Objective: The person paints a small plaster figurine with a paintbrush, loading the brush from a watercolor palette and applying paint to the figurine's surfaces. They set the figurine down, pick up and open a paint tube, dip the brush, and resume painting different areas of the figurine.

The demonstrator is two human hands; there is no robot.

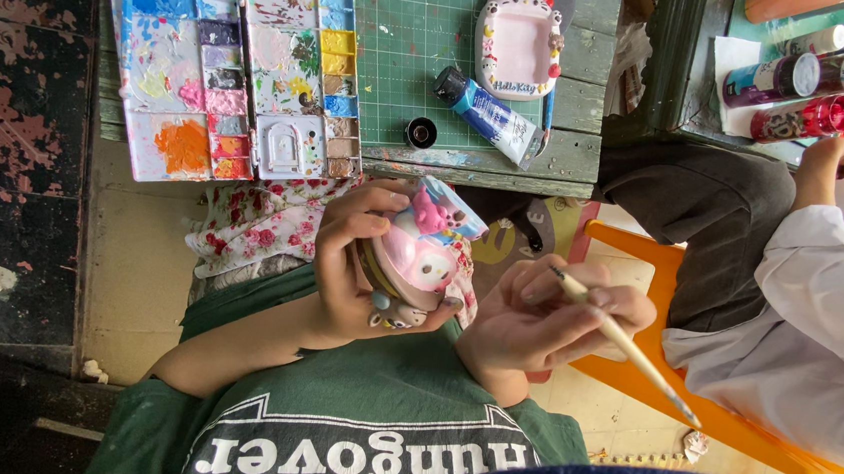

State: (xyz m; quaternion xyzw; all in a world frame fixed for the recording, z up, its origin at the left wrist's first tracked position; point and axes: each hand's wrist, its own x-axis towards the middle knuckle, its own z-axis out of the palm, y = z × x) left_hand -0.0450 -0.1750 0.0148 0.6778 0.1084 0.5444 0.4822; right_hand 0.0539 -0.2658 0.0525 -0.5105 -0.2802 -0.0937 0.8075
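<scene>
The left hand (355, 262) grips a pink figurine (418, 257) over the lap, face tilted toward the brush. The right hand (547, 312) pinches a paintbrush (624, 343) pen-style. The palette (235, 62) lies within reach.

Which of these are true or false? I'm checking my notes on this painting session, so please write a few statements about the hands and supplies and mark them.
1. The left hand holds a pink figurine. True.
2. The right hand is empty. False: it holds a paintbrush.
3. The paint palette rests on the orange chair. False: it lies on the wooden table.
4. The blue paint tube lies on the green mat. True.
</scene>
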